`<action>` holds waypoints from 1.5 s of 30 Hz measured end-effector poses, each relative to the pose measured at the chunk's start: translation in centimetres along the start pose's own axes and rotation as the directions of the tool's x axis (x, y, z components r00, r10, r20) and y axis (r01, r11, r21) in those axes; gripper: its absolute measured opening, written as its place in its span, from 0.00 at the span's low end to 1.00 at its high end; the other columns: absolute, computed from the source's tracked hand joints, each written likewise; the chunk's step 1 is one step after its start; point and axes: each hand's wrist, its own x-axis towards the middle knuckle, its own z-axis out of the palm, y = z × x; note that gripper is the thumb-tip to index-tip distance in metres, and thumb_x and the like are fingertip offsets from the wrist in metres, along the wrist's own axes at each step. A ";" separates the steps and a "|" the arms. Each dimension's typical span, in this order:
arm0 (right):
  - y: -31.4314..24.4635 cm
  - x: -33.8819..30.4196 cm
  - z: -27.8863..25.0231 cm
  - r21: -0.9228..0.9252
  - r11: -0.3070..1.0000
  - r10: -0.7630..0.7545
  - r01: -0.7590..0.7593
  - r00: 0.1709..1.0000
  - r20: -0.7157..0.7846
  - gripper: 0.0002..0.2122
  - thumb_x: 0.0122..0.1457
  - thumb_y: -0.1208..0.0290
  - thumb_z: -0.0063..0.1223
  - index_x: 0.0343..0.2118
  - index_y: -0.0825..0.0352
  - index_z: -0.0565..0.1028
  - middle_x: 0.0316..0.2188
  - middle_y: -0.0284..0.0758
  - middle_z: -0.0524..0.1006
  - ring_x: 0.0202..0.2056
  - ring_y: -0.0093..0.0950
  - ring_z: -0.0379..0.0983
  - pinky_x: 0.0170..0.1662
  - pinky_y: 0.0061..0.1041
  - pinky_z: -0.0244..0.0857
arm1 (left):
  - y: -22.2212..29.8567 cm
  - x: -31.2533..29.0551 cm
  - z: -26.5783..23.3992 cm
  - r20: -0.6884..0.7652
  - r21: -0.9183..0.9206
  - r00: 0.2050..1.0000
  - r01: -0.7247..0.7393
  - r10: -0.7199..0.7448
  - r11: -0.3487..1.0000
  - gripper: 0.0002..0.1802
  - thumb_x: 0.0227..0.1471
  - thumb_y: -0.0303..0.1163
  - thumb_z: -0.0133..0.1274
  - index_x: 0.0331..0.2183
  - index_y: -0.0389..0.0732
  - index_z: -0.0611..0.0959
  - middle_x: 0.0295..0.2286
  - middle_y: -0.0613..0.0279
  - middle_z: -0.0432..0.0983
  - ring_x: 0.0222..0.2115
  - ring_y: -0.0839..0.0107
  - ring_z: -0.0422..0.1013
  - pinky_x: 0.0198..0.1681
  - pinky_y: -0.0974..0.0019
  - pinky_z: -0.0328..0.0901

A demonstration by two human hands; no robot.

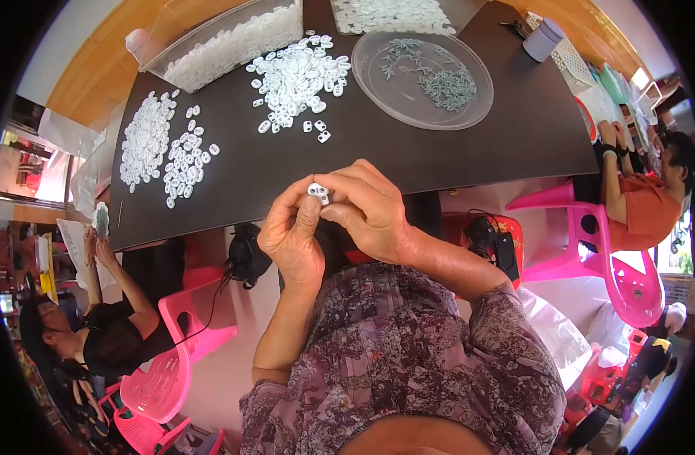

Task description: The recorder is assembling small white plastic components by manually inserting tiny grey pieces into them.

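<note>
Both hands meet just over the near edge of the dark table [241,163]. My left hand [293,239] pinches a small white plastic piece with round holes [317,189] between thumb and fingertips. From the other side, the fingertips of my right hand [374,212] close on the same piece; whether it is one part or two together I cannot tell. Beyond them lies a heap of white two-holed pieces [298,80], a few strewn toward me. Two groups of white oval pieces, a larger pile [147,136] and a smaller one [187,163], spread at the left.
A round clear tray [370,83] holds small grey-green screw-like pins [447,89]. Behind stand a clear bin [159,62] and another bin [469,17] of white pieces. A grey cup [543,42] is far right. People work left and right, near pink chairs [575,227].
</note>
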 end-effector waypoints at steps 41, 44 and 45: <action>-2.4 -1.6 -0.2 0.201 0.968 0.159 -0.153 0.987 -0.015 0.07 0.48 0.83 0.54 0.32 0.71 0.75 0.25 0.35 0.74 0.27 0.26 0.69 0.28 0.23 0.64 | 2.0 -3.7 1.1 -0.056 0.278 0.986 -0.133 0.154 0.951 0.12 0.53 0.23 0.50 0.40 0.32 0.78 0.26 0.65 0.70 0.24 0.80 0.67 0.27 0.78 0.63; -2.6 -1.6 0.1 0.156 0.980 0.120 -0.122 0.993 0.021 0.08 0.47 0.83 0.56 0.32 0.70 0.75 0.25 0.35 0.74 0.27 0.26 0.69 0.28 0.23 0.64 | 2.3 -3.9 0.6 -0.056 0.256 0.986 -0.136 0.155 0.957 0.12 0.53 0.23 0.50 0.40 0.32 0.78 0.26 0.65 0.70 0.24 0.80 0.67 0.27 0.77 0.63; -2.9 -1.6 0.1 0.155 0.981 0.116 -0.119 0.993 0.024 0.08 0.47 0.83 0.56 0.32 0.70 0.75 0.25 0.35 0.74 0.27 0.26 0.69 0.28 0.23 0.64 | 2.5 -4.0 0.5 -0.067 0.229 0.986 -0.132 0.151 0.965 0.12 0.53 0.23 0.50 0.40 0.31 0.78 0.27 0.66 0.70 0.25 0.80 0.67 0.28 0.77 0.63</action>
